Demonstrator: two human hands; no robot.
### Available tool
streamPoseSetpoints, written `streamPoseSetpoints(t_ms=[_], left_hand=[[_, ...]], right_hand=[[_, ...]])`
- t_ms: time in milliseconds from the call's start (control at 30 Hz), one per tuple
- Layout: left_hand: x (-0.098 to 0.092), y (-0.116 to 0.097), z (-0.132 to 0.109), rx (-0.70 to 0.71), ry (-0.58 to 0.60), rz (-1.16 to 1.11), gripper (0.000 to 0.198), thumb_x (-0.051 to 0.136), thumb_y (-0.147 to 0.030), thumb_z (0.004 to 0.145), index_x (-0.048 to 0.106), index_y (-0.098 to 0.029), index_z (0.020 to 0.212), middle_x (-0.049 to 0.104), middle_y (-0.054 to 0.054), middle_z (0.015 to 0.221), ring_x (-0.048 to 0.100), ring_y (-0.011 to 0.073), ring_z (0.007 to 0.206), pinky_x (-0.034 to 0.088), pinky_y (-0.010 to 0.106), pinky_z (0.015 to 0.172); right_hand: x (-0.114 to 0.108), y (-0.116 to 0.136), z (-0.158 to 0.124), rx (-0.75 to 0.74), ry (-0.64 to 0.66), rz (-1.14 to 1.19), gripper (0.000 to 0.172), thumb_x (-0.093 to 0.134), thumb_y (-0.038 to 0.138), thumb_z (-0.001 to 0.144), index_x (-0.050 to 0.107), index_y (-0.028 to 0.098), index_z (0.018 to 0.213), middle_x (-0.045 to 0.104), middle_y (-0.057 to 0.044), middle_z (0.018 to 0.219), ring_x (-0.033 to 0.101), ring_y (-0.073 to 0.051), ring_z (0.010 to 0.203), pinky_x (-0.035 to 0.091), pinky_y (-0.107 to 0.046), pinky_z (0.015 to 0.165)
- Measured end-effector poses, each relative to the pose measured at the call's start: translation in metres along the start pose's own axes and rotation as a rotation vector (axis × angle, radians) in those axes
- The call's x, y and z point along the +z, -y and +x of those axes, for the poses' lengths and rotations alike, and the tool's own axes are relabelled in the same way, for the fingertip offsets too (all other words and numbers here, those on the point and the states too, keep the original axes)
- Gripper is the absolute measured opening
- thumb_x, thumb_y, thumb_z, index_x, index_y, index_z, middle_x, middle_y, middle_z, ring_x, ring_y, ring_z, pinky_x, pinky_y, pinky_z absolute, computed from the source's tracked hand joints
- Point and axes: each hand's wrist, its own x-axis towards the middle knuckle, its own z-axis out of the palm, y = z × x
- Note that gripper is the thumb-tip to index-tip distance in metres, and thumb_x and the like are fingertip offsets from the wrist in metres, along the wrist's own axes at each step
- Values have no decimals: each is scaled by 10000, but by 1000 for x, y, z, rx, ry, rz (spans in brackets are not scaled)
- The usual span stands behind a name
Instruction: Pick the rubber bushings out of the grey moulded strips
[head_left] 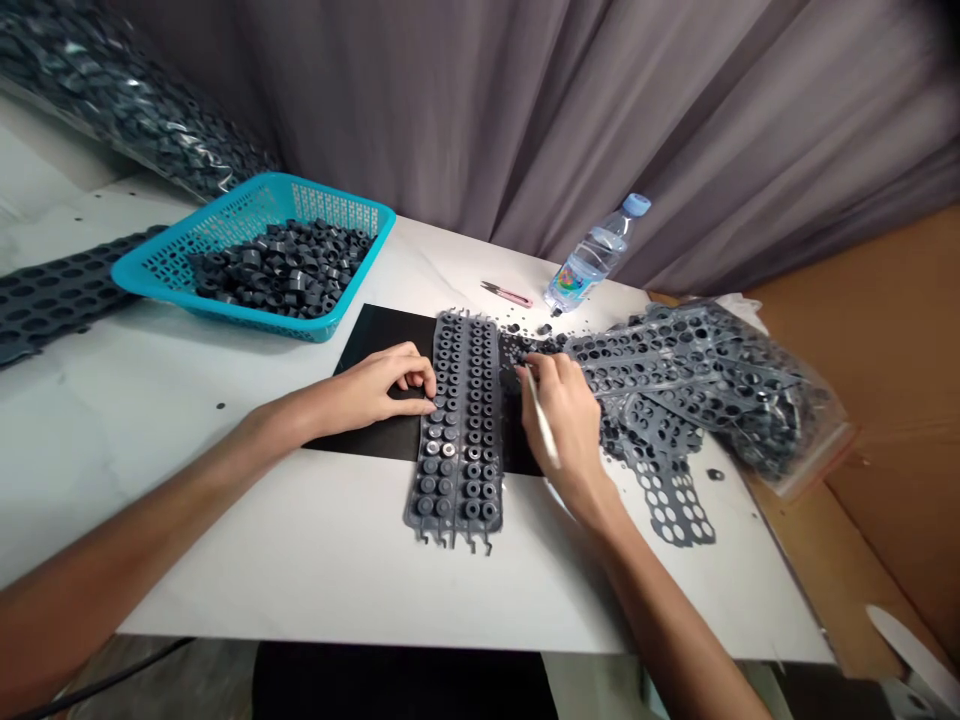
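A long dark grey moulded rubber sheet [461,400] with rows of round ring-like parts lies in front of me, across a black mat [379,425]. My left hand [382,388] is at the sheet's left edge, fingers curled, with thumb and index fingertip closed on that edge. To the right of the sheet, my right hand [562,420] is closed around a slim white pen-like tool [543,420]. The tool's tip is hidden near the fingertips, above small dark scraps [517,348] on the mat.
A blue basket [330,325] of dark rubber rings stands at the back left, near a punched sheet [52,285] and a large clear bag [150,110]. A water bottle [589,262] and pink thread snips [506,293] lie behind. Punched-out sheets [660,370] and a plastic bag [795,430] are piled right.
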Motion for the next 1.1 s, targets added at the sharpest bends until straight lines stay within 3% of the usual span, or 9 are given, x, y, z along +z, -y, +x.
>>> streamPoseSetpoints(t_ms=[133, 233, 333, 800, 1100], left_hand=[[0, -2, -2, 16, 6, -18, 274, 680, -491, 917, 697, -225, 982, 594, 39, 1042, 595, 201, 937, 513, 363, 881], [1, -1, 0, 24, -8, -32, 266, 690, -479, 905, 706, -222, 972, 604, 37, 1020, 600, 196, 909, 517, 357, 853], [2, 2, 2, 18, -30, -44, 258, 711, -471, 888, 721, -220, 943, 605, 33, 991, 603, 190, 877, 516, 345, 821], [2, 1, 4, 2, -42, -54, 198, 752, -410, 867, 739, -217, 910, 611, 26, 967, 614, 190, 876, 507, 336, 827], [4, 2, 3, -6, -47, -49, 179, 751, -382, 871, 737, -214, 931, 602, 23, 976, 608, 187, 893, 507, 327, 832]], right_hand=[[-5, -6, 1, -59, 106, 224, 234, 538, 405, 1062, 685, 235, 1125, 687, -91, 1028, 614, -269, 952, 507, -429, 889], [-2, 13, -2, -163, 252, 410, 160, 591, 385, 1046, 681, 255, 1073, 705, -53, 1015, 640, -226, 932, 524, -368, 859], [-1, 30, -5, -269, 349, 432, 139, 608, 375, 1042, 671, 253, 1062, 709, -42, 1014, 636, -214, 935, 517, -346, 843], [-2, 31, -6, -176, 411, 443, 87, 658, 329, 1018, 659, 254, 1060, 695, -19, 1005, 640, -189, 918, 493, -313, 836], [2, 32, -6, -300, 383, 273, 162, 595, 342, 1052, 641, 241, 1170, 692, -53, 1072, 629, -220, 977, 517, -341, 860]])
